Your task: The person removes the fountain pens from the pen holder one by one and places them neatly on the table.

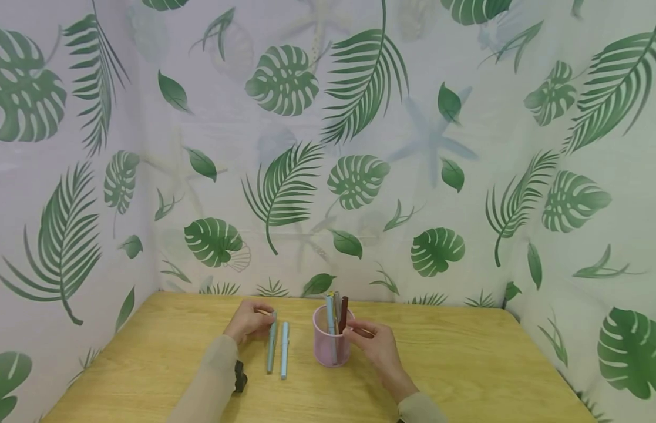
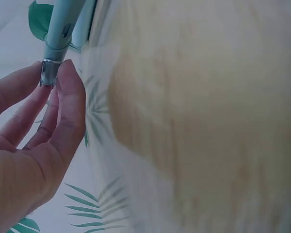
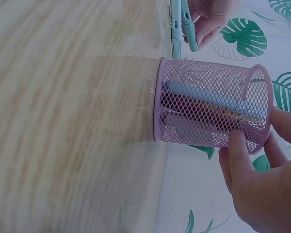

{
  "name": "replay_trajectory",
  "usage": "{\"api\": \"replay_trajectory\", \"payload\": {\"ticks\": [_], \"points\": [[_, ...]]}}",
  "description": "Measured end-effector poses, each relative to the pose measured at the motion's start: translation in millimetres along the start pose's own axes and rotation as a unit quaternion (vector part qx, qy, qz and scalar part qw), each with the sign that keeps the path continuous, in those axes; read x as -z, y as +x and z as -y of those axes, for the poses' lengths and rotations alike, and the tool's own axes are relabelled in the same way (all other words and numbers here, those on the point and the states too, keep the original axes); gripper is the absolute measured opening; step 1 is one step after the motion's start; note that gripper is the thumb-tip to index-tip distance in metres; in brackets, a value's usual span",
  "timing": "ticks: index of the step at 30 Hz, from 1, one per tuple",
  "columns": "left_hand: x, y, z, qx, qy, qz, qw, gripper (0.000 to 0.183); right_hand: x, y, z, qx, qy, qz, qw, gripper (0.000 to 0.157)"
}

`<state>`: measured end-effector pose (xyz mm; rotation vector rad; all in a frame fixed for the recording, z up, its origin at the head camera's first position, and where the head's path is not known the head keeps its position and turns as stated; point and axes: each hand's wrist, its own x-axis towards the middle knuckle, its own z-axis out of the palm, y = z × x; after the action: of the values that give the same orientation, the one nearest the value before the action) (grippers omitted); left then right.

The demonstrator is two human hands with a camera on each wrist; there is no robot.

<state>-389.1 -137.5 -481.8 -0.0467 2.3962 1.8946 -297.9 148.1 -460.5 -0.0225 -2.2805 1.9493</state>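
Note:
My left hand point(image 1: 249, 320) pinches one end of a teal pen point(image 1: 272, 349) between thumb and fingertips; in the left wrist view the pen's silvery tip point(image 2: 49, 73) sits in that pinch. Beside it on the table lies a light blue pen point(image 1: 284, 351), roughly parallel. To the right stands a pink mesh pen holder point(image 1: 323, 350), upright, with several pens in it, among them a light blue one point(image 1: 330, 314) and a dark brown one point(image 1: 343, 314). My right hand point(image 1: 379, 349) holds this holder near its rim, thumb and fingers against the mesh in the right wrist view.
The wooden table point(image 1: 454, 364) runs back to a white wall sheet point(image 1: 370, 258) printed with green leaves. Similar sheets enclose the left and right sides. A black band point(image 1: 240, 377) is on the left sleeve.

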Motion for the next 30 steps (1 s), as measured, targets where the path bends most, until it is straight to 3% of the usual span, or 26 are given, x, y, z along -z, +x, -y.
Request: {"api": "replay_trajectory", "payload": {"ticks": [12, 19, 26, 30], "points": [[0.2, -3.0, 0.4, 0.042, 0.025, 0.028, 0.9984, 0.026, 2.1, -0.4, 1.5, 0.007, -0.009, 0.004, 1.000, 0.028], [-2.7, -3.9, -2.4, 0.046, 0.050, 0.020, 0.9975, 0.024, 1.7, 0.0, 1.3, 0.001, -0.010, 0.004, 1.000, 0.028], [-1.2, -5.2, -4.2, 0.041, 0.047, 0.039, 0.9973, 0.019, 2.8, 0.8, 0.6, 0.003, -0.005, 0.008, 1.000, 0.029], [-2.2, -6.1, -4.6, 0.038, 0.045, 0.033, 0.9977, 0.018, 2.7, -0.1, 0.7, 0.003, -0.005, 0.011, 1.000, 0.029]]}}
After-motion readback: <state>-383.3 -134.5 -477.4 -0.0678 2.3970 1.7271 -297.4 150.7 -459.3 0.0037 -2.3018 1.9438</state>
